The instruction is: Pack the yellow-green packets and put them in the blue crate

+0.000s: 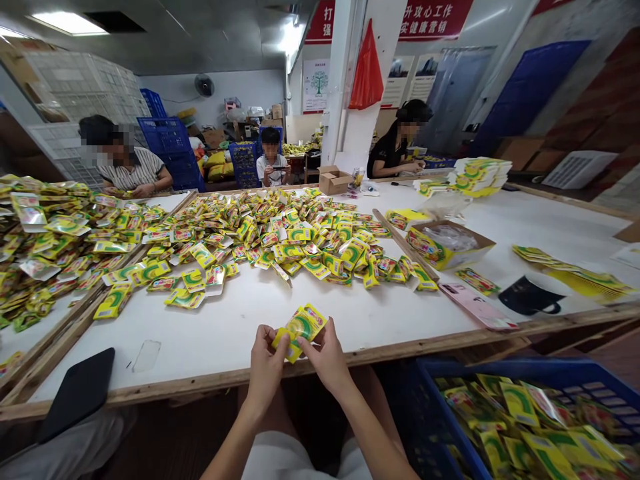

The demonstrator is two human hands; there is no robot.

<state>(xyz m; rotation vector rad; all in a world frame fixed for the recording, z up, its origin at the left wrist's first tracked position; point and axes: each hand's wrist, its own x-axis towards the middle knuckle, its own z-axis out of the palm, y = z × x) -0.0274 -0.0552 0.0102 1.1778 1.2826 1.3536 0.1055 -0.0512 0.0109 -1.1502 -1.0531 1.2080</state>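
Note:
Near the front edge of the white table (210, 353), a small yellow-and-green packet (306, 324) is held between both hands. My left hand (269, 360) grips its left side, thumb on top. On the other side, my right hand (327, 350) pinches the lower right part with its thumb on the front. The packet has a folded or separate lower flap; I cannot tell whether it is one piece or two. Beyond the hands lies a wide heap of similar packets (300, 233), some with white flaps sticking out.
At right are an open yellow carton (470, 257), a black mug (530, 295), a pink box (475, 305) and flat yellow cards (575, 273). A blue crate (440, 407) of packets stands below. Wooden strips (403, 243) divide the table. A dark phone-like slab (80, 387) overhangs the left edge. Several people sit beyond.

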